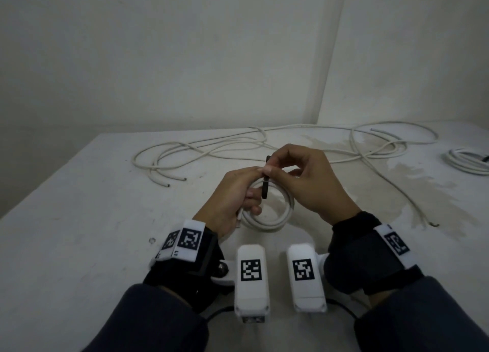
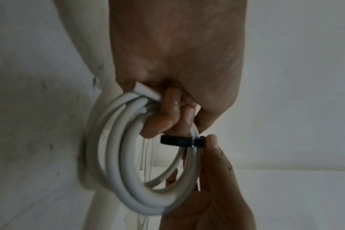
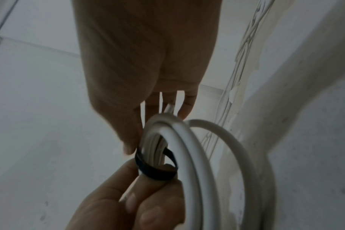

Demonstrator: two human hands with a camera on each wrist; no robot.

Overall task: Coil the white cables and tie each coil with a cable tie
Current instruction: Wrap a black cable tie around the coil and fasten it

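Observation:
A white cable coil (image 1: 267, 219) is held just above the table (image 1: 79, 219) in front of me. My left hand (image 1: 250, 198) grips its left side, fingers curled round the strands (image 2: 128, 171). A black cable tie (image 1: 265, 183) loops around the coil's top strands, one end sticking upward. My right hand (image 1: 272, 166) pinches the tie between thumb and fingers. In the left wrist view the tie (image 2: 179, 140) crosses just below my left fingers (image 2: 163, 118). In the right wrist view the tie (image 3: 156, 168) forms a loose loop round the coil (image 3: 197, 155), between both hands.
Several loose white cables (image 1: 238, 142) sprawl across the back of the table, with cut ends (image 1: 169, 184) at the left. Another white coil (image 1: 465, 163) lies at the far right edge. Walls meet in a corner behind the table.

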